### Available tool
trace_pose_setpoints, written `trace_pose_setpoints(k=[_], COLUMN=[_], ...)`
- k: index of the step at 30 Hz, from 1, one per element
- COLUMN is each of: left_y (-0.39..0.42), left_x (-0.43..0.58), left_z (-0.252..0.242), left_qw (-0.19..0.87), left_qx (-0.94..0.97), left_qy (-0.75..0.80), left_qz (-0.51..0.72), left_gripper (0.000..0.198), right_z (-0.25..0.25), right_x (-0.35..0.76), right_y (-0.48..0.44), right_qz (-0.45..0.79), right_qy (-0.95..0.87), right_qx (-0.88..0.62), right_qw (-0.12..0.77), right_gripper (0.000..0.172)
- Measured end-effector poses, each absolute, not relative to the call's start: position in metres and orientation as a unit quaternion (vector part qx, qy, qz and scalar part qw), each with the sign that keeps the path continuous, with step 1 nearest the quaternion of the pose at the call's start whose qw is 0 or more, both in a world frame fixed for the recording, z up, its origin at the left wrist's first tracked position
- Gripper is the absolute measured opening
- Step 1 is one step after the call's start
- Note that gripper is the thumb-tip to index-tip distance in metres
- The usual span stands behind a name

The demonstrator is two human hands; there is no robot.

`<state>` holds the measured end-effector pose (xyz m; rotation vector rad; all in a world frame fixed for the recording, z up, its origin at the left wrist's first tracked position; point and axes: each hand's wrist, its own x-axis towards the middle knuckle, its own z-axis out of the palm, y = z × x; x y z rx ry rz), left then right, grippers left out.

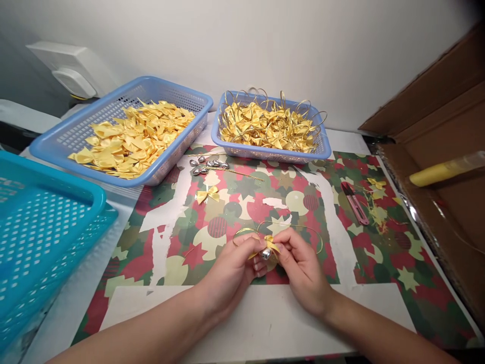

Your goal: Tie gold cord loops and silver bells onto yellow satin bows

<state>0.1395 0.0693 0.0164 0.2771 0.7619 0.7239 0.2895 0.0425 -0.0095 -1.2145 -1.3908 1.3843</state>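
Observation:
Both my hands meet over the front of the table around a yellow ribbon bow [270,240] with a silver jingle bell [266,254] under it. My left hand [242,258] pinches the bow's left side between thumb and fingers. From the right, my right hand [301,265] grips the bow's other side in a pinch. A thin gold cord [320,237] loops out behind the fingers on both sides. How the cord joins the bow is hidden by my fingertips. Farther back lie a loose yellow bow [207,194] and several silver bells [215,164] beside straight gold cords.
A blue basket [174,91] of yellow bows stands back left; another blue basket [273,154] holds bows with gold loops. A teal basket [94,194] is at left. Pink thread snips [355,203] and thread scraps [379,212] lie right, near a cardboard box [435,116].

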Motion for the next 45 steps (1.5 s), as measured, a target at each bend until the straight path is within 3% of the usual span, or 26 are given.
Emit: trace_pose_setpoints(k=[12, 22, 31, 39, 45], left_y=[0.068, 0.068, 0.068, 0.068, 0.068], left_x=[0.139, 0.137, 0.138, 0.138, 0.14], left_z=[0.016, 0.017, 0.015, 0.015, 0.015], left_qw=[0.854, 0.856, 0.852, 0.85, 0.851], left_qx=[0.122, 0.123, 0.138, 0.144, 0.152], left_qy=[0.373, 0.375, 0.383, 0.39, 0.39], left_qz=[0.342, 0.334, 0.328, 0.324, 0.318], left_gripper=[0.037, 0.03, 0.027, 0.025, 0.027], right_z=[-0.006, 0.007, 0.012, 0.013, 0.005], right_x=[0.291, 0.303, 0.305, 0.317, 0.309], right_y=[0.049, 0.061, 0.063, 0.073, 0.062], right_qz=[0.508, 0.369, 0.333, 0.336, 0.461], right_qy=[-0.596, -0.702, -0.737, -0.791, -0.709], right_qx=[-0.462, -0.472, -0.462, -0.402, -0.43], right_qw=[0.416, 0.384, 0.365, 0.315, 0.315], right_gripper=[0.015, 0.016, 0.017, 0.018, 0.016])
